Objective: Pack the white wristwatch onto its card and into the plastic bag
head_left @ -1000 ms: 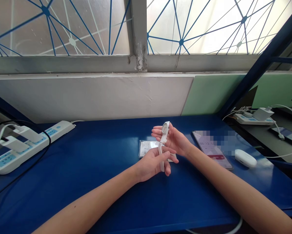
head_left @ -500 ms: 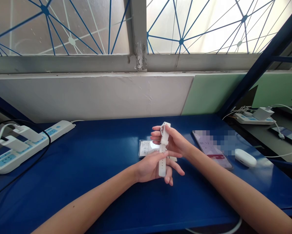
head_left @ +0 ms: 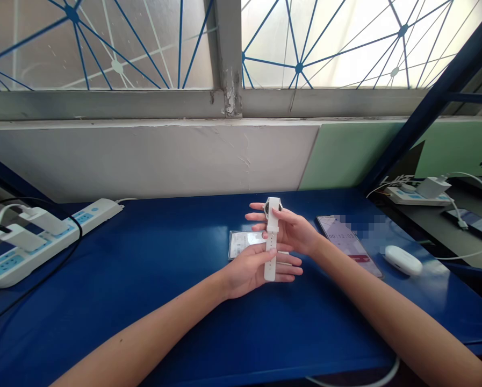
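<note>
A white wristwatch (head_left: 272,215) is held upright between both hands above the blue table. Its round dark face shows partly at the top, behind the white strap. My right hand (head_left: 295,228) pinches the upper strap near the buckle between thumb and fingers. Lower down, my left hand (head_left: 252,269) presses its thumb on the holed strap end, the other fingers stretched out behind it. Under the hands lies a clear plastic packet with a white label (head_left: 241,243), partly hidden by them.
To the right lie a phone (head_left: 351,244) showing a timer and a white earbud case (head_left: 403,260). A power strip (head_left: 55,239) with chargers and a black cable occupies the left. Another power strip (head_left: 424,197) sits beyond the blue frame bar (head_left: 418,118) at right.
The watch has turned slightly, showing more of its dark face. The fingers of my left hand have straightened out behind the strap. Both hands still hold the watch.
</note>
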A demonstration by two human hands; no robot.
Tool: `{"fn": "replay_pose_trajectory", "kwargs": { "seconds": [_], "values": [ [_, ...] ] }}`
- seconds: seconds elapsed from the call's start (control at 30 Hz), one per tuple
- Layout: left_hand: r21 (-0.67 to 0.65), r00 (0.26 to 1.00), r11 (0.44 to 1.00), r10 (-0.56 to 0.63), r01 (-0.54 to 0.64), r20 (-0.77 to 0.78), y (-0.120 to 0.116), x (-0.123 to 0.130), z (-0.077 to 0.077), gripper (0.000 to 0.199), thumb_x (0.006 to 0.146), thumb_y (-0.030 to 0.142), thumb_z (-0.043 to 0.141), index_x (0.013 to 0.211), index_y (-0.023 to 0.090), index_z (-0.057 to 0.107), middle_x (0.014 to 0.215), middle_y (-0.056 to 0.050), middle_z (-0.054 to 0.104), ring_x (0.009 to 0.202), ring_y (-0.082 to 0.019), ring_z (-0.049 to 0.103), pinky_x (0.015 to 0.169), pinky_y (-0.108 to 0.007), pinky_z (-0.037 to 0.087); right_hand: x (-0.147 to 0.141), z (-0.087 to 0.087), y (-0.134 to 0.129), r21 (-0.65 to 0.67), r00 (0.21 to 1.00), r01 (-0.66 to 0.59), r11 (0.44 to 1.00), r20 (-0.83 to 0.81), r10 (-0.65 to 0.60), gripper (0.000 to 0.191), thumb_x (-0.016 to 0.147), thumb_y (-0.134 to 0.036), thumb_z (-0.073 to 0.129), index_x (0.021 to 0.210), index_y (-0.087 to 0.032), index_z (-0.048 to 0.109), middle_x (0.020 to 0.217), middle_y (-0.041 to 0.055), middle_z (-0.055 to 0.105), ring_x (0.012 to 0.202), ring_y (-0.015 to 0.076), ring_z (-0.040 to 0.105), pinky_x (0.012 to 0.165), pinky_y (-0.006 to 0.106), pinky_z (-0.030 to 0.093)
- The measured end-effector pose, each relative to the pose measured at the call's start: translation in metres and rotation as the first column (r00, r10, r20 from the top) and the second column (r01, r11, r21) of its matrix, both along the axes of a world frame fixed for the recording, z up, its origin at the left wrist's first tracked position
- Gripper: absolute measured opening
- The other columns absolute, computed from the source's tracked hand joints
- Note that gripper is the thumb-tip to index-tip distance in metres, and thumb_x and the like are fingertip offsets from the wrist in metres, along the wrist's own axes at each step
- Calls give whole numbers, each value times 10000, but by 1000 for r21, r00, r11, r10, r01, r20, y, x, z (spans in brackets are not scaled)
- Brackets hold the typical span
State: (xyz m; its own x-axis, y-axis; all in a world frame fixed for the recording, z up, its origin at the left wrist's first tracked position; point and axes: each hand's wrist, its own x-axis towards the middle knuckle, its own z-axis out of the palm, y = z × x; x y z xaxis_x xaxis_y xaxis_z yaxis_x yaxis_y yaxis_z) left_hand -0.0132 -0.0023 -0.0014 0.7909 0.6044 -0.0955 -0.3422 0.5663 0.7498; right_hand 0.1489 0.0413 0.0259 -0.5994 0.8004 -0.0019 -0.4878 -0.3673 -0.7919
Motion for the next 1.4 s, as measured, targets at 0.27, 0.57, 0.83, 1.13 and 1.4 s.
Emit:
{"fn": "replay_pose_trajectory", "kwargs": {
  "seconds": [0.27, 0.57, 0.83, 1.13, 1.4],
  "values": [
    [-11, 1000, 1000, -11, 11, -14, 0, 0, 0, 267, 968, 213, 532, 1183, 83, 623, 1138, -203, 681, 1052, -300, 675, 978, -476, 463, 1, 0, 0, -6, 998, -59, 998, -1, 59, 493, 1004, -400, 244, 1325, -150, 522, 1260, 127, 642, 1017, 209, 659, 880, 358, 496],
    [6, 1000, 1000, -14, 14, -20, 2, 0, -1, 279, 967, 202, 524, 1190, 69, 627, 1158, -224, 671, 1061, -304, 671, 979, -474, 462, 0, 2, -3, -31, 992, -71, 997, -102, 67, 684, 968, -574, 179, 1305, -96, 535, 1329, 166, 601, 1263, 256, 537, 1131, 432, 286],
    [1, 1000, 1000, -7, 7, -22, 2, -1, -1, 281, 969, 213, 516, 1169, 62, 644, 1193, -229, 655, 1092, -308, 654, 992, -474, 451, 3, 0, 0, -56, 988, -91, 994, -131, 83, 777, 955, -613, 145, 1298, -35, 534, 1349, 203, 576, 1280, 279, 522, 1139, 427, 281],
    [-69, 997, 996, -52, 56, 51, 8, -5, 2, 380, 918, 197, 442, 1195, 17, 631, 1222, -238, 638, 1138, -326, 624, 1015, -468, 419, 4, -3, 3, -75, 984, -85, 994, -165, 72, 817, 951, -631, 117, 1309, -7, 505, 1341, 229, 573, 1252, 296, 543, 1140, 448, 278],
    [-30, 1000, 1000, -2, 3, 10, 18, -11, 11, 387, 853, 94, 472, 1202, 3, 613, 1204, -249, 643, 1136, -347, 623, 1023, -491, 413, 8, -8, 7, -36, 988, -73, 997, -140, 67, 753, 939, -618, 184, 1320, -54, 509, 1317, 197, 601, 1212, 294, 572, 1113, 466, 316]
  ]
}}
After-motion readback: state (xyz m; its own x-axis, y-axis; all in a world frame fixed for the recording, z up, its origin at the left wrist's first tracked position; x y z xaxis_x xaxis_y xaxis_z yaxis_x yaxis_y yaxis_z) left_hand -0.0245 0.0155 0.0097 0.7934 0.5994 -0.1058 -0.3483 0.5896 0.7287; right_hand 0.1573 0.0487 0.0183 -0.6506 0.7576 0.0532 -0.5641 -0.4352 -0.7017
